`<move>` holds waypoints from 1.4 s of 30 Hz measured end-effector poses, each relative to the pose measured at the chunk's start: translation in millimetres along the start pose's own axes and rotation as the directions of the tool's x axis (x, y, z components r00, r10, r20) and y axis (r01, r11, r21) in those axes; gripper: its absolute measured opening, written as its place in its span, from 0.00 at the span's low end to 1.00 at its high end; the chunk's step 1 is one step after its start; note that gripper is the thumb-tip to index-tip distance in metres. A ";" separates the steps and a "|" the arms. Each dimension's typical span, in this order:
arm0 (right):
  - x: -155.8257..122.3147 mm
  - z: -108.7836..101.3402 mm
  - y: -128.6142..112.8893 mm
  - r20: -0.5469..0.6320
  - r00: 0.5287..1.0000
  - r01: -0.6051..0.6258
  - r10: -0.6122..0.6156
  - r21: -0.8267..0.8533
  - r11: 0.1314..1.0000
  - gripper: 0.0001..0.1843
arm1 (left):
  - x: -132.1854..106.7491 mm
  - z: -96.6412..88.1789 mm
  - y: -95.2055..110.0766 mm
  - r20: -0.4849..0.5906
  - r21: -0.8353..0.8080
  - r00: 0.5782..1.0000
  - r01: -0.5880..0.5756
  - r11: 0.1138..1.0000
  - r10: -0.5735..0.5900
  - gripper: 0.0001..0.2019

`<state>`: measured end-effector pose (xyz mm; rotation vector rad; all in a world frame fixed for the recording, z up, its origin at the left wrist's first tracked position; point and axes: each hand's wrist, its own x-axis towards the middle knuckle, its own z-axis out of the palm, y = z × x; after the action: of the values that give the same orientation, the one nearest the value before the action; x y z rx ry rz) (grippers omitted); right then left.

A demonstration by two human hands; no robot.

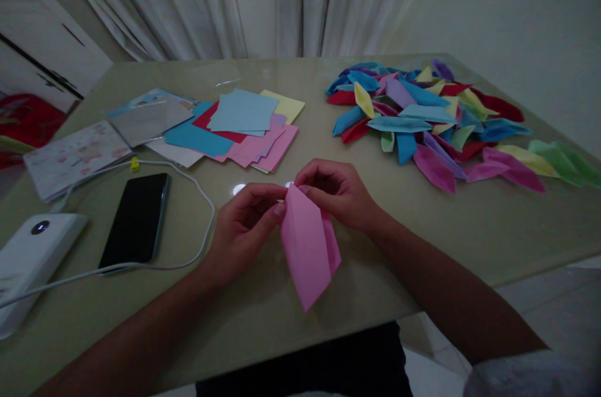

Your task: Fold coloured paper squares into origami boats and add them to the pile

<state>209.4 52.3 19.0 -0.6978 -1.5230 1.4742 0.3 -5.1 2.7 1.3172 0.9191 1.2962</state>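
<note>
Left grip (241, 228) and right grip (339, 193) flank pink paper (306, 247).

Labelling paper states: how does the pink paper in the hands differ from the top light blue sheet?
The pink paper is folded, with a pointed lower end; the light blue sheet is flat and squarish. The pink paper is held by the left hand and right hand; the light blue sheet lies on other sheets, untouched. Both look like plain, single-colour paper.
</note>
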 end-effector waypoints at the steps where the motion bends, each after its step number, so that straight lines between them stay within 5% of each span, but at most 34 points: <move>1: -0.1 0.7 0.3 -0.012 1.000 0.000 0.000 0.004 1.000 0.11 | 0.0 -0.5 -0.4 0.002 -0.007 1.000 0.005 1.000 -0.005 0.08; 21: -1.4 4.9 1.8 -0.019 0.998 -0.063 0.062 -0.063 0.996 0.08 | 5.7 1.0 -1.8 0.150 -0.140 0.960 0.256 0.956 -0.235 0.06; 32: 3.2 0.6 -0.8 0.031 0.995 -0.094 0.094 -0.002 0.996 0.07 | 6.4 1.5 -1.3 0.095 -0.151 0.961 0.273 0.950 -0.261 0.11; 42: 0.7 3.7 3.6 -0.055 0.987 -0.158 0.154 -0.068 0.985 0.09 | 9.8 0.3 -2.0 0.070 -0.072 0.947 0.318 0.945 -0.313 0.14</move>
<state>205.3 51.6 16.0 -0.9084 -1.5183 1.5104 2.0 4.8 2.8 1.0856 0.9800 1.0308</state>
